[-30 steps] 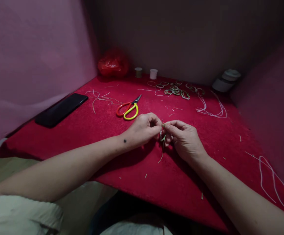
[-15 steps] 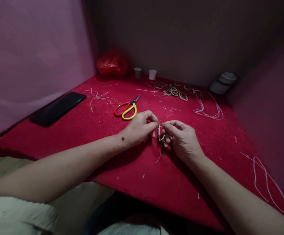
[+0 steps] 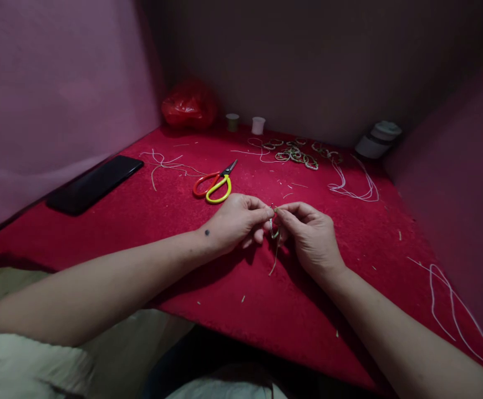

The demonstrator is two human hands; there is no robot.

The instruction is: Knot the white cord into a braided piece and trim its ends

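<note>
Between my hands hangs a small braided cord bracelet (image 3: 271, 228), white and green, with a loose thin cord end dangling below it. My left hand (image 3: 245, 220) pinches its upper end between thumb and forefinger. From the other side, the thumb and forefinger of my right hand (image 3: 305, 224) are closed on the bracelet's green cord close to the left fingertips. The exact grip at the fingertips is too small to make out. Just beyond my left hand lie scissors (image 3: 218, 187) with one red and one yellow handle, blades pointing away.
Several finished-looking bracelets (image 3: 295, 154) lie at the back, near two thread spools (image 3: 258, 126) and a red plastic bag (image 3: 189, 108). A black phone (image 3: 95, 184) is at left, a white-lidded container (image 3: 378, 140) at back right. Loose white cords (image 3: 452, 296) and snippets dot the red cloth (image 3: 208, 327).
My left fingers have closed in toward the right fingertips and now pinch the bracelet's top, covering more of it. The view has shifted slightly.
</note>
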